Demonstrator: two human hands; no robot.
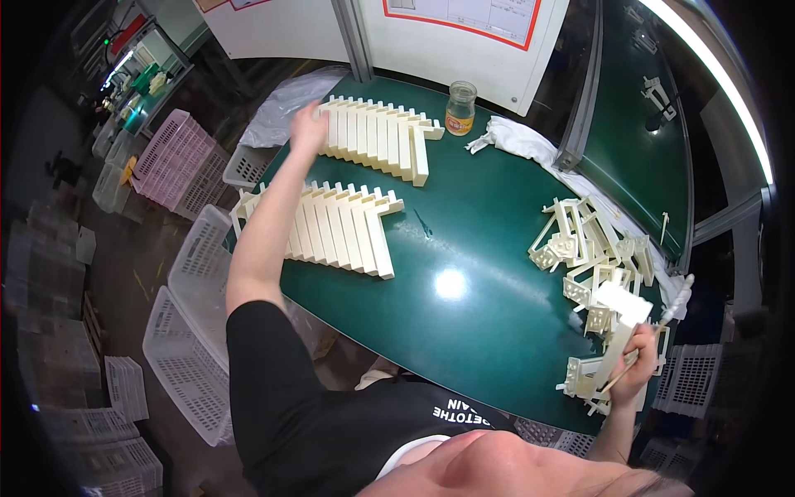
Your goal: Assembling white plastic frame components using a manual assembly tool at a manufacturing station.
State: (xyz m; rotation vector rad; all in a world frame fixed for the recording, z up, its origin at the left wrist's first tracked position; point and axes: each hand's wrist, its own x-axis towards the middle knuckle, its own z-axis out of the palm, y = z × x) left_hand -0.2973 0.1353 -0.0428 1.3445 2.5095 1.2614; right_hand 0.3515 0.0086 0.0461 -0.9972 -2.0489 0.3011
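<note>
My left hand point(309, 130) reaches to the left end of the far row of cream plastic parts point(368, 137). Its fingers are blurred against the end part, so their grip is unclear. Under my left forearm lies a second, nearer row of similar parts point(339, 228), leaning side by side. At the right, my right hand point(636, 364) is closed around a cream plastic part point(617, 344) with a broad, bright end. A thin stick with a white wrapped tip point(679, 296) also passes through that hand. Beside it lies a loose pile of cream plastic frames point(584, 236).
A glass jar with an orange label point(460, 108) stands by the back panel. White cloth point(522, 139) lies along the green table's point(480, 224) far right edge. White baskets point(186, 348) stand left of the table, with pink crates point(178, 157) beyond. A metal post point(352, 41) rises behind.
</note>
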